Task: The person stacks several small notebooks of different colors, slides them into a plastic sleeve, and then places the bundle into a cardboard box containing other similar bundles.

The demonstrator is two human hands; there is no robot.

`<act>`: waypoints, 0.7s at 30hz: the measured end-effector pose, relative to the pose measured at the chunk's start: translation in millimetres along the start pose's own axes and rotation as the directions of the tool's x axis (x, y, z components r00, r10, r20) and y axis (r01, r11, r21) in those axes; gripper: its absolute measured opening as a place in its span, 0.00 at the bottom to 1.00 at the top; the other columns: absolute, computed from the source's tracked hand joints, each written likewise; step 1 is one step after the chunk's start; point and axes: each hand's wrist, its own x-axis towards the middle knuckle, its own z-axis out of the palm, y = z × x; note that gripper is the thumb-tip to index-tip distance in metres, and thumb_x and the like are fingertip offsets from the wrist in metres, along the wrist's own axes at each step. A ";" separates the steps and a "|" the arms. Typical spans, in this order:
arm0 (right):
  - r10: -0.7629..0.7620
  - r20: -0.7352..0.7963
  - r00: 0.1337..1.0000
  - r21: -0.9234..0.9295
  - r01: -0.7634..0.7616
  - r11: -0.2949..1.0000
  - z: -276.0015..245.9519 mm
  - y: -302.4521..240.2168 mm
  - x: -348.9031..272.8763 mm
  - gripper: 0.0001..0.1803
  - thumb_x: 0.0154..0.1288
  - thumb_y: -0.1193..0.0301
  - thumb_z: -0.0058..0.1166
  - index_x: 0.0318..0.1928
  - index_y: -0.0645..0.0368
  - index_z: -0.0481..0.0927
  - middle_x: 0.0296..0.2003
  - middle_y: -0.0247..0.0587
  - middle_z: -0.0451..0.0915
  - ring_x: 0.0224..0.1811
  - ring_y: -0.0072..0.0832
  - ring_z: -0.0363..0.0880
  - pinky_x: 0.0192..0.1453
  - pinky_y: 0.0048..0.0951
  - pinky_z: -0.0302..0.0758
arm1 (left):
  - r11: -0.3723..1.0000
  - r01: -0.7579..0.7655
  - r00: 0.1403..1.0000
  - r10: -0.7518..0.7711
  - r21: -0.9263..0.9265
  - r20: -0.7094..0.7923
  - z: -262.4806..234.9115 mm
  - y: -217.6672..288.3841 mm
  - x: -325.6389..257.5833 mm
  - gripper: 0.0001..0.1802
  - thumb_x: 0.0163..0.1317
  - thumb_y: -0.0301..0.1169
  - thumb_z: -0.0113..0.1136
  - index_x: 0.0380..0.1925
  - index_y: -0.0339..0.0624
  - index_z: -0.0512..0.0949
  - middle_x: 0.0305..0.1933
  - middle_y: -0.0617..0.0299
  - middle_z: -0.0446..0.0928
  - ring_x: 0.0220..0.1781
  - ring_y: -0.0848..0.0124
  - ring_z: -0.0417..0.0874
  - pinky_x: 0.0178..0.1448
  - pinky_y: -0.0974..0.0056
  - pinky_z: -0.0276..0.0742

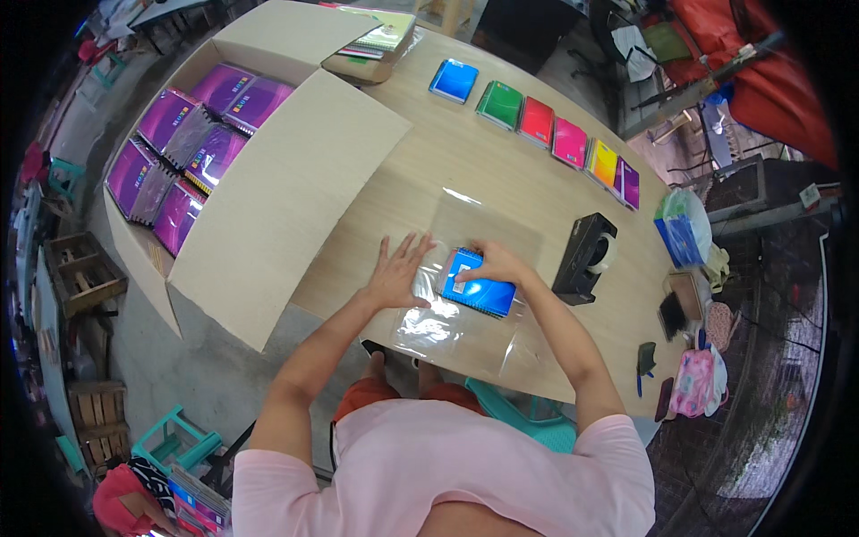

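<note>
A blue spiral notebook (488,295), possibly a stack of them, lies on a clear plastic sheet (429,338) near the table's front edge. My right hand (499,265) grips it from the right, thumb across the cover and fingers curled at its far edge. To its left, my left hand (396,276) rests on the plastic with fingers spread, holding nothing. The sheet shines with reflections and reaches out on both sides of the notebook.
A large open carton (295,206) of purple notebooks (215,154) stands at left, its flap over the table. A black tape dispenser (573,268) sits right of my hand. Colored notebooks (537,120) form a row at the far side. Bags (693,380) lie along the right edge.
</note>
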 end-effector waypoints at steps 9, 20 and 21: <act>-0.266 -0.417 0.869 -0.430 0.069 0.900 5.8 18.1 -13.0 0.43 0.32 0.42 0.74 0.45 0.59 0.81 0.51 0.50 0.70 0.56 0.47 0.70 0.57 0.44 0.72 | 0.994 -0.065 0.978 0.045 -0.093 -0.206 4.2 23.3 -14.5 0.60 0.35 0.50 0.78 0.69 0.45 0.58 0.72 0.60 0.61 0.75 0.53 0.57 0.72 0.33 0.48; 0.193 -0.894 0.404 0.188 -0.053 0.981 97.9 4.4 -122.4 0.25 0.60 0.51 0.64 0.44 0.61 0.79 0.37 0.41 0.79 0.39 0.31 0.79 0.40 0.33 0.75 | 0.958 -0.280 0.959 0.276 -0.064 -0.070 37.5 48.2 -54.3 0.06 0.58 0.32 0.58 0.34 0.44 0.77 0.40 0.59 0.76 0.44 0.58 0.80 0.42 0.56 0.80; 0.418 -0.794 0.442 0.484 0.044 0.874 100.3 22.8 -114.5 0.26 0.63 0.48 0.60 0.44 0.60 0.79 0.37 0.39 0.79 0.38 0.29 0.78 0.39 0.32 0.74 | 0.960 -0.279 0.959 0.277 -0.026 -0.062 37.6 51.3 -53.9 0.06 0.58 0.32 0.58 0.34 0.45 0.77 0.40 0.59 0.76 0.44 0.58 0.80 0.42 0.55 0.80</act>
